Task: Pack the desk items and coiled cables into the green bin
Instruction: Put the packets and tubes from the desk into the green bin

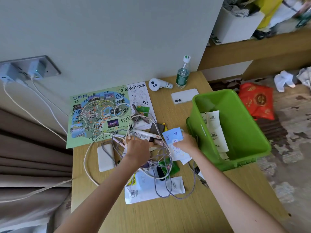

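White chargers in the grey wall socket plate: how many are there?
2. One white charger is at the left end of the grey socket plate; the other charger, with a green light, is right of it. None appears hidden.

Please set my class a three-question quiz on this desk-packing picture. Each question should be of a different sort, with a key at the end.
1. True or false: the green bin already has white paper packets in it.
2. What is the right hand holding?
A. a blue and white packet
B. a stapler
C. a coffee mug
3. Fill the gap: the white power bank lies on the desk to the ____ of the left hand.

Key: 1 true; 2 A; 3 left.
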Available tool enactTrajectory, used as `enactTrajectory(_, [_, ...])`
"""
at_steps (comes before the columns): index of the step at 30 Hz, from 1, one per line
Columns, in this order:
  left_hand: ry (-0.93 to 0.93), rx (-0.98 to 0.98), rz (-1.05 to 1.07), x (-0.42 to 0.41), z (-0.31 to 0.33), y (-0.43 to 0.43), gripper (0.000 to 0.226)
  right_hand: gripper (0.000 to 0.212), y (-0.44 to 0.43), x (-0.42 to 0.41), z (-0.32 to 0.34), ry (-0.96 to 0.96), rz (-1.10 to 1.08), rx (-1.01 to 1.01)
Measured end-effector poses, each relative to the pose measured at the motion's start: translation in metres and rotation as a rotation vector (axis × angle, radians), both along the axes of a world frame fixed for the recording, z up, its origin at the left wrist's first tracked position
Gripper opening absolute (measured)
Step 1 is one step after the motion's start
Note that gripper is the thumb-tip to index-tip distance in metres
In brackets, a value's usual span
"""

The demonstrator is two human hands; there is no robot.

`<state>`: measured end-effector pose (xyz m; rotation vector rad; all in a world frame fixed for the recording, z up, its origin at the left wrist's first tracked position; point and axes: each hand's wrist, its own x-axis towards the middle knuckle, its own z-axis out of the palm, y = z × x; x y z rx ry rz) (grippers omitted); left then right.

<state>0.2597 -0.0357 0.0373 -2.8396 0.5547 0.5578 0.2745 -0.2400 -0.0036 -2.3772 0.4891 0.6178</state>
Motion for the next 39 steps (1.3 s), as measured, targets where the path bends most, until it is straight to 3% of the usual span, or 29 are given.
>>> enactTrajectory(5, [0.059, -0.262, 0.189, 0.007, 0.017, 0.02, 0.033, 0.046, 0.002, -0.002, -0.003, 0.005, 0.021, -0.068])
enactTrajectory(13, [0.07, -0.879, 0.532, -0.003, 0.02, 0.013, 0.034, 0.047, 0.009, -0.02, 0.048, -0.408, 0.137, -0.224])
enactTrajectory(16, [0.035, -1.054, 0.599, -0.008, 0.028, -0.009, 0.032, 0.045, 0.007, -0.024, 0.084, -0.583, 0.117, -0.183])
enactTrajectory(20, [0.041, -1.197, 0.656, -0.008, 0.037, -0.043, 0.032, 0.041, -0.022, -0.026, 0.125, -0.732, -0.02, 0.068])
enactTrajectory(22, [0.049, -1.22, 0.654, -0.008, 0.039, -0.059, 0.029, 0.038, -0.048, -0.022, 0.137, -0.789, -0.117, 0.151])
enactTrajectory(28, [0.067, -1.254, 0.686, -0.01, 0.046, -0.102, 0.029, 0.043, -0.129, -0.002, 0.131, -0.848, -0.373, 0.134])
enactTrajectory(30, [0.044, -1.225, 0.679, -0.011, 0.047, -0.113, 0.03, 0.047, -0.143, 0.001, 0.117, -0.799, -0.309, 0.03])
enactTrajectory(35, [-0.071, -1.072, 0.634, -0.01, 0.049, -0.142, 0.033, 0.087, -0.161, -0.007, 0.087, -0.401, 0.109, -0.263])
enactTrajectory(39, [-0.16, -0.969, 0.585, -0.004, 0.052, -0.168, 0.031, 0.053, -0.18, -0.012, 0.093, -0.689, 0.185, -0.286])
